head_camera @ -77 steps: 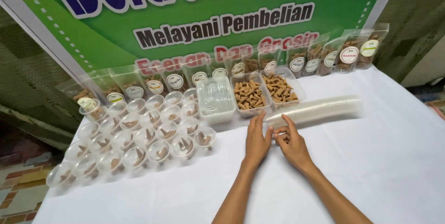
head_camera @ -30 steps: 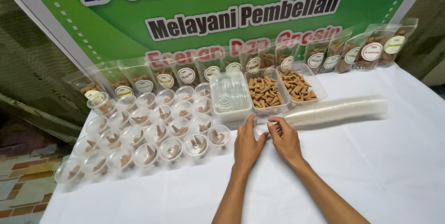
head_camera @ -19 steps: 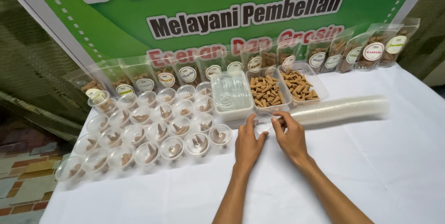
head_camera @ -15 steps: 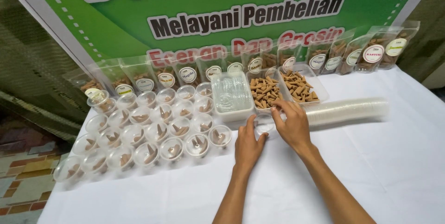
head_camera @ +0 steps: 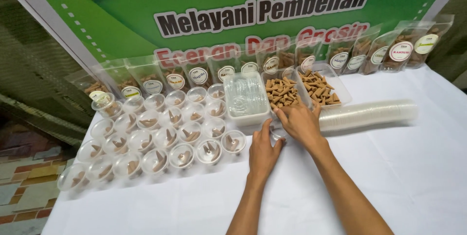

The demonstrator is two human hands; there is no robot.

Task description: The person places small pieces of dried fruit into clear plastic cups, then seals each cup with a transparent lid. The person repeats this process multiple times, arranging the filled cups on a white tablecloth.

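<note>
right hand (head_camera: 301, 123) has moved up since the earlier frame, fingers spread wide at the front rim of the tray of brown cones (head_camera: 281, 93), off the sleeve of stacked clear cups (head_camera: 367, 114) now just to its right. left hand (head_camera: 263, 148) stays flat on the white bench (head_camera: 418, 176), a small clear cup (head_camera: 277, 133) between both hands; grip unclear.
</note>
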